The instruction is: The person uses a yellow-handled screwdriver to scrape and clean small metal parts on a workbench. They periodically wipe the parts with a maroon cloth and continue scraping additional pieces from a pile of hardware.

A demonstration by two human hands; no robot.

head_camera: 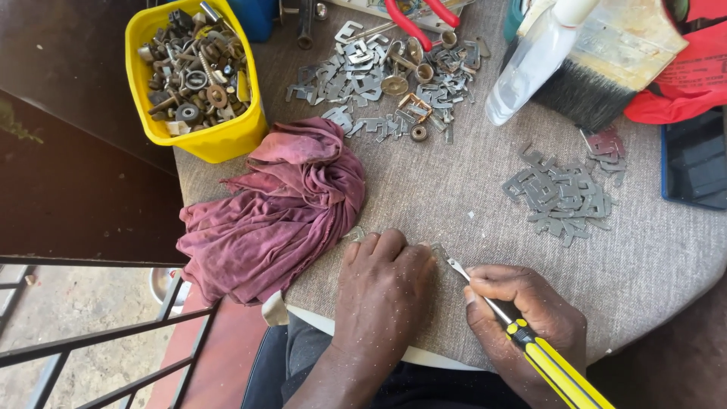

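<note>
Fingers of the right hand (522,310) are closed around a yellow-and-black-handled utility knife (530,344), its thin metal blade angled up and left toward the left hand (382,291). The left hand lies palm down on the grey fabric-covered table (454,204), fingers together and pressed flat; the blade tip meets its outer fingers, and whatever lies under them is hidden apart from a sliver of pale metal at the fingertips.

Just left of that hand sits a crumpled maroon rag (276,208), draped over the table's edge. Beyond the right hand, well apart, a small heap of flat grey stamped metal pieces (560,193) is scattered on the cloth. A larger heap of similar pieces mixed with brass rings and washers (386,76) lies at the far side of the table. At the far left a yellow plastic tub (219,140) holds rusty bolts, nuts and washers. Red-handled pliers (413,19) rest at the top edge, beside a clear spray bottle (530,64) lying across a wide black-bristled paintbrush (598,76). A red cloth (693,72) fills the far right corner.
</note>
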